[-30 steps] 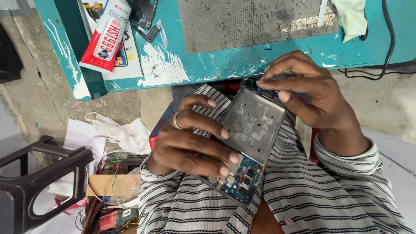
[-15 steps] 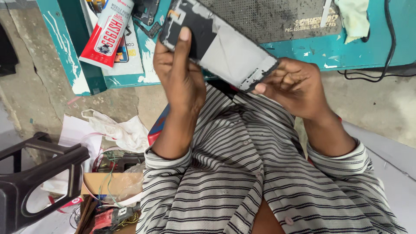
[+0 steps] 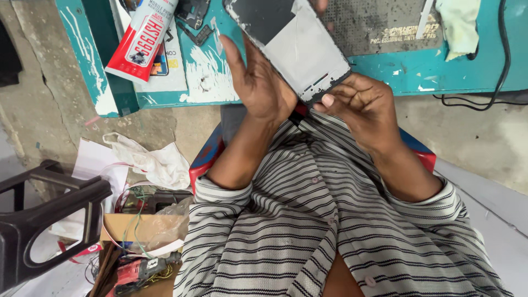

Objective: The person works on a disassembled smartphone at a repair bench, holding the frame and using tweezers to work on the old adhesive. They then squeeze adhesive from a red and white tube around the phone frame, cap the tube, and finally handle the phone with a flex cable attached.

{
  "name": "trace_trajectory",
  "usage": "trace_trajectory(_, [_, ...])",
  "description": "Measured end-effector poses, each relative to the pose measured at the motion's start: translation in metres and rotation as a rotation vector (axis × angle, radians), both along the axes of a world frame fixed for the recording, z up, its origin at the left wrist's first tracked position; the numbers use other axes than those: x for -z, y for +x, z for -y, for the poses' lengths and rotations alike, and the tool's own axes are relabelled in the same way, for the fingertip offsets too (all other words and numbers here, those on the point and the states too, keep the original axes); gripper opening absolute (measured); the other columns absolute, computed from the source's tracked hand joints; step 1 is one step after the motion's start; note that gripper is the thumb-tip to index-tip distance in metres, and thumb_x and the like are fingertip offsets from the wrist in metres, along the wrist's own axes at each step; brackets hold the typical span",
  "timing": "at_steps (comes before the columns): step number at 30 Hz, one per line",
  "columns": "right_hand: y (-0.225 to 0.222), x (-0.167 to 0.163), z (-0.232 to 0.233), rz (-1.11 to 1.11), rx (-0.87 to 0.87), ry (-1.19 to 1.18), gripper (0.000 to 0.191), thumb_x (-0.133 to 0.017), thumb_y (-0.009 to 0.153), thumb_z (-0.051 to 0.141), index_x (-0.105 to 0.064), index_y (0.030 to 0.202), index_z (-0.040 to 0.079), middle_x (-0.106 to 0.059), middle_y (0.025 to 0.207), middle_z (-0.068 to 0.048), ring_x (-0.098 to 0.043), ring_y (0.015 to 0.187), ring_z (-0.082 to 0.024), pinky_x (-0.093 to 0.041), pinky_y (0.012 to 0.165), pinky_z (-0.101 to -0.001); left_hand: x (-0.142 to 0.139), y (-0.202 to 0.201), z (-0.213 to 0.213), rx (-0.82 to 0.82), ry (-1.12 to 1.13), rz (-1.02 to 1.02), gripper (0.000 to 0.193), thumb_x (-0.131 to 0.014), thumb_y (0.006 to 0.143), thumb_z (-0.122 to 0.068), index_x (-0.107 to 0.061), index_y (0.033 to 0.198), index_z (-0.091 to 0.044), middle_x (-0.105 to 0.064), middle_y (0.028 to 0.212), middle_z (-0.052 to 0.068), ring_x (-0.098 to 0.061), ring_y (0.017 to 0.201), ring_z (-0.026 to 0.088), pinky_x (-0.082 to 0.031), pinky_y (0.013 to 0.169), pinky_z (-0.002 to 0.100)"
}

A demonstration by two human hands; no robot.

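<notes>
I hold a flat phone panel [image 3: 294, 44], dark at its upper part and grey-white below, raised over the edge of the teal workbench [image 3: 429, 74]. My left hand [image 3: 258, 85] grips its left long edge, thumb pointing up along the side. My right hand [image 3: 363, 107] pinches the panel's lower corner with its fingertips. Both forearms in striped sleeves reach up from my lap.
On the bench lie a red and white glue tube [image 3: 142, 38], small phone parts [image 3: 193, 16], a dark grey mat [image 3: 379, 22], a pale cloth [image 3: 459, 25] and a black cable [image 3: 498, 82]. On the floor at left: a black plastic stool [image 3: 49, 220], crumpled paper, wires and a cardboard box [image 3: 137, 231].
The panel was down on my lap with its inner circuit side up; I have lifted and turned it, and it now sits higher against the bench with the smooth face showing.
</notes>
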State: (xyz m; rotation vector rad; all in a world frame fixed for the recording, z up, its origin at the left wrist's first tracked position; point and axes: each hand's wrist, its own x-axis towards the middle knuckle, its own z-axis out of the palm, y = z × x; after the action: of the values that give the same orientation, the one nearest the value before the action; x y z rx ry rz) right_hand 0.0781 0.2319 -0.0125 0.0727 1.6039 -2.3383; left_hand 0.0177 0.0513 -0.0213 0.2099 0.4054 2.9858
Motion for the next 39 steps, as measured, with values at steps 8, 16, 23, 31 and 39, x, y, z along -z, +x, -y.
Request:
trace_trajectory(8, [0.007, 0.004, 0.006, 0.058, 0.017, -0.122, 0.015, -0.057, 0.11, 0.001, -0.064, 0.121, -0.006, -0.072, 0.116, -0.013, -0.072, 0.107, -0.017, -0.064, 0.098, -0.0378, 0.008, -0.006, 0.001, 0.171, 0.008, -0.026, 0.09, -0.019, 0.108, -0.08, -0.046, 0.152, -0.006, -0.063, 0.14, 0.023, -0.066, 0.126, 0.039, -0.058, 0.103, 0.053])
trace_trajectory(16, [0.016, 0.025, 0.014, 0.157, 0.161, -0.416, 0.01, -0.06, 0.111, -0.002, -0.066, 0.118, -0.002, -0.073, 0.114, -0.014, -0.074, 0.105, -0.022, -0.063, 0.096, -0.0365, 0.006, -0.007, 0.003, 0.133, -0.004, 0.062, 0.092, -0.021, 0.104, -0.082, -0.045, 0.149, -0.005, -0.062, 0.137, 0.025, -0.067, 0.122, 0.039, -0.058, 0.104, 0.055])
trace_trajectory(23, [0.024, 0.031, 0.024, 0.226, 0.173, -0.496, 0.015, -0.058, 0.108, 0.0, -0.066, 0.121, -0.001, -0.071, 0.118, -0.011, -0.071, 0.111, -0.019, -0.061, 0.101, -0.0354, 0.004, -0.006, 0.005, 0.187, 0.084, 0.008, 0.092, -0.023, 0.104, -0.083, -0.049, 0.148, -0.006, -0.064, 0.136, 0.021, -0.071, 0.114, 0.037, -0.062, 0.092, 0.052])
trace_trajectory(31, [0.026, 0.029, 0.031, 0.239, 0.181, -0.576, 0.021, -0.052, 0.11, -0.002, -0.065, 0.126, -0.001, -0.07, 0.119, -0.01, -0.068, 0.112, -0.018, -0.056, 0.105, -0.0374, -0.002, -0.004, -0.004, 0.141, 0.103, 0.225, 0.098, -0.024, 0.097, -0.081, -0.047, 0.144, 0.002, -0.065, 0.126, 0.024, -0.073, 0.106, 0.037, -0.063, 0.085, 0.054])
trace_trajectory(39, [0.021, 0.009, 0.024, 0.108, 0.052, -0.547, 0.027, -0.046, 0.106, -0.001, -0.064, 0.126, -0.003, -0.069, 0.12, -0.011, -0.066, 0.12, -0.021, -0.051, 0.111, -0.0436, 0.012, -0.006, 0.012, 0.094, 0.022, 0.107, 0.085, -0.029, 0.111, -0.076, -0.052, 0.142, 0.0, -0.067, 0.126, 0.024, -0.073, 0.103, 0.037, -0.062, 0.087, 0.048])
